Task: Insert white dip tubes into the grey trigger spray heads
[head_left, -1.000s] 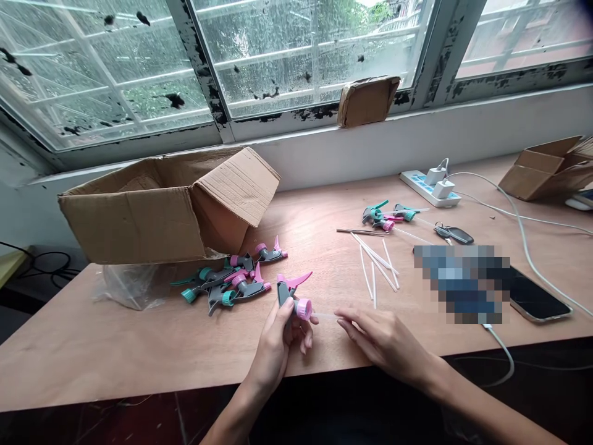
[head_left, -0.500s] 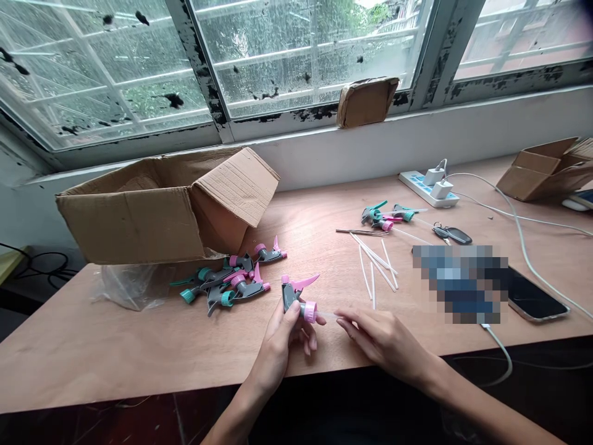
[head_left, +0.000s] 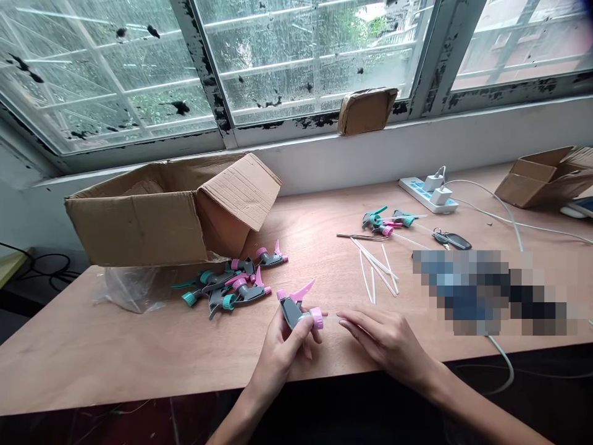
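Observation:
My left hand (head_left: 282, 340) is closed around a grey and pink trigger sprayer head (head_left: 294, 311), its pink collar facing right. Pinched in the fingers of my right hand (head_left: 382, 337) is a thin clear tube (head_left: 332, 317), which points left at the collar; whether its tip is inside I cannot tell. Left of my hands lies a pile of sprayer heads (head_left: 222, 287) in grey, pink and green. Several white tubes (head_left: 377, 266) rest on the table beyond my right hand. Behind them are more sprayer heads (head_left: 382, 222), some with tubes, and thin metal tweezers (head_left: 359, 237).
A large open cardboard box (head_left: 134, 228) stands at the back left, with a clear plastic bag (head_left: 130, 289) below it. To the right are keys (head_left: 451, 239), a power strip (head_left: 426, 194) with cables, a blurred-out patch and another cardboard box (head_left: 528, 179). The wooden table (head_left: 162, 352) ends just before me.
My left hand has turned the sprayer head slightly, tilting it and shifting its collar a little right. My right hand stays nearly in place with the tube. The camera view has shifted slightly.

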`<control>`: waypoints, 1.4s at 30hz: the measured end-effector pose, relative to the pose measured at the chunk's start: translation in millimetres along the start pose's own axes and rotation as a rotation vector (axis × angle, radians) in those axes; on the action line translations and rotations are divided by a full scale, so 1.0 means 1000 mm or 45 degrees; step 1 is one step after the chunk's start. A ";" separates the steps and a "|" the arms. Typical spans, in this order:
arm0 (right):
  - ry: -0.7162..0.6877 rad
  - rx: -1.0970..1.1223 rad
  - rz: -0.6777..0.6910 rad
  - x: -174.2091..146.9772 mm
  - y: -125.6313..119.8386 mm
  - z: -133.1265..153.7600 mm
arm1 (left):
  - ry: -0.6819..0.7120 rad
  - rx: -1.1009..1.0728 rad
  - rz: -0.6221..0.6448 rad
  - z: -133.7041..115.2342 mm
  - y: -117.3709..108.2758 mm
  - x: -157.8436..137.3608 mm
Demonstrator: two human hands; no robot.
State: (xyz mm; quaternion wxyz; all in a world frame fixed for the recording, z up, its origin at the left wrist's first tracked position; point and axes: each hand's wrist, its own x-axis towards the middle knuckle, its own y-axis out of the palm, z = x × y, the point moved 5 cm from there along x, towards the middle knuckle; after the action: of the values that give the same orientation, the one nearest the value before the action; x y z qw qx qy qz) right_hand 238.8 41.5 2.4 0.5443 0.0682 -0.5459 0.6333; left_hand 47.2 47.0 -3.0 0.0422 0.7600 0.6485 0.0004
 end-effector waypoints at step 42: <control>-0.107 -0.091 0.021 -0.010 0.000 0.008 | 0.009 0.052 0.274 -0.008 0.019 -0.005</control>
State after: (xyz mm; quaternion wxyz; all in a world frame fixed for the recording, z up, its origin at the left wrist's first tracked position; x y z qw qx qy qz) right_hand 238.9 29.5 -1.3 0.5177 0.0706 -0.5910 0.6145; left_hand 64.2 39.2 6.2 0.0241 0.8260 0.5632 -0.0055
